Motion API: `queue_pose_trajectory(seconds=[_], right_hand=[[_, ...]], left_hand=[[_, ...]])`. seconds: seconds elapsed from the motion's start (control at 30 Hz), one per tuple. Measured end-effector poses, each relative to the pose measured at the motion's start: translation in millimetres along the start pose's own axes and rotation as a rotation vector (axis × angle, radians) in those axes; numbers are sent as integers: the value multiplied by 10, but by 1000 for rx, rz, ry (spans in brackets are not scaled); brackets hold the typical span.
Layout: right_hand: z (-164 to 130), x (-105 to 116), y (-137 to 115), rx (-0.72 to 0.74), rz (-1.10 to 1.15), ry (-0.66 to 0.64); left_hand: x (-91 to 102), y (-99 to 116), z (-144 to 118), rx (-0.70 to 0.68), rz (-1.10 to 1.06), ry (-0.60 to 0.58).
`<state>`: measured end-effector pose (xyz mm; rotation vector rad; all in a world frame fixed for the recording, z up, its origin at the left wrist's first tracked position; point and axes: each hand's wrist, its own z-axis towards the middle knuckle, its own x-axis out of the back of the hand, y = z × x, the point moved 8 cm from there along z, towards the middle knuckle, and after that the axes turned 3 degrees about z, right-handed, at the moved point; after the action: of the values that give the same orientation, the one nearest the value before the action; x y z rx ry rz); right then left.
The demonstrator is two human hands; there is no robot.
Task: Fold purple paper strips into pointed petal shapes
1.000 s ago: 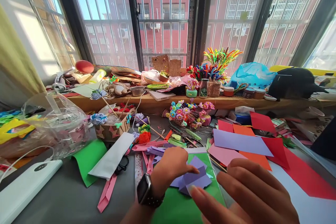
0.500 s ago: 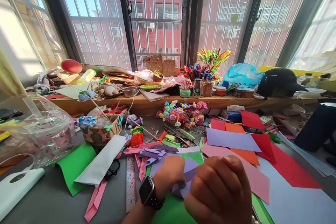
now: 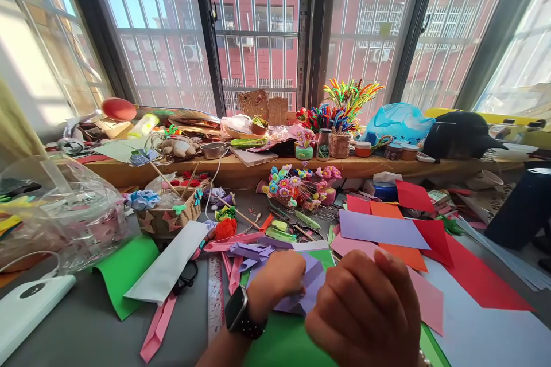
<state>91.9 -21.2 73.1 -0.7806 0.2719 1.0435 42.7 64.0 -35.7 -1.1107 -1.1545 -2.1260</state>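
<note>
Left hand [image 3: 278, 275] bent over a folded purple paper [image 3: 314, 278], a dark watch [image 3: 239, 309] at its wrist, while the right hand [image 3: 365, 309] looms nearer the camera; the left hand's fingers curl down toward the creased sheet, their tips hidden, so whether they pinch it or only press on it cannot be told; the right hand's fingers are folded in like a loose fist, and whether anything is gripped inside is likewise hidden. The purple paper lies on a green sheet [image 3: 286, 347] on a grey table [image 3: 103, 338], partly covered by the left hand; just beyond sit folded purple pieces [image 3: 253, 251], with a patterned ruler [image 3: 215, 304] to the left and a flat lilac sheet [image 3: 381, 229] across other coloured papers to the right. By all appearances the step in hand is folding or creasing the purple paper; the next move seems to call for steadying it with the left hand while the right works the crease, without bending the neighbouring flaps.
</note>
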Motion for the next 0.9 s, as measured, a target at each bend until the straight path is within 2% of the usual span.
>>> queue_pose_trajectory(seconds=[0.07, 0.1, 0.17, 0.23, 0.3, 0.37, 0.43, 0.53, 0.63, 0.7, 0.8, 0.9], right_hand=[[34, 140, -54, -77, -231, 56], [48, 220, -128, -60, -367, 70], [65, 397, -294, 13, -729, 116], [73, 585, -401, 26, -1212, 225], [95, 660, -420, 43, -1477, 250], [123, 722, -304, -55, -1484, 213], [128, 765, -139, -200, -1366, 167], [98, 797, -8, -309, -1232, 189], [67, 836, -25, -295, -1166, 296], [55, 854, -57, -275, -1148, 348], [51, 859, -92, -259, -1156, 374], [51, 849, -106, -254, -1155, 373]], left_hand=[[172, -4, 64, 5, 74, -15], [241, -1, 93, -5, 82, -53], [451, -17, 135, 14, 80, -27], [658, -34, 137, 60, -109, 52], [770, -22, 106, 105, -322, 96], [822, 23, 65, 135, -461, 132], [851, 75, 31, 154, -526, 177], [858, 145, 10, 155, -598, 214], [852, 167, 4, 168, -708, 219], [827, 184, 5, 177, -774, 176], [791, 227, 5, 170, -812, 97], [784, 244, -1, 165, -775, 82]])
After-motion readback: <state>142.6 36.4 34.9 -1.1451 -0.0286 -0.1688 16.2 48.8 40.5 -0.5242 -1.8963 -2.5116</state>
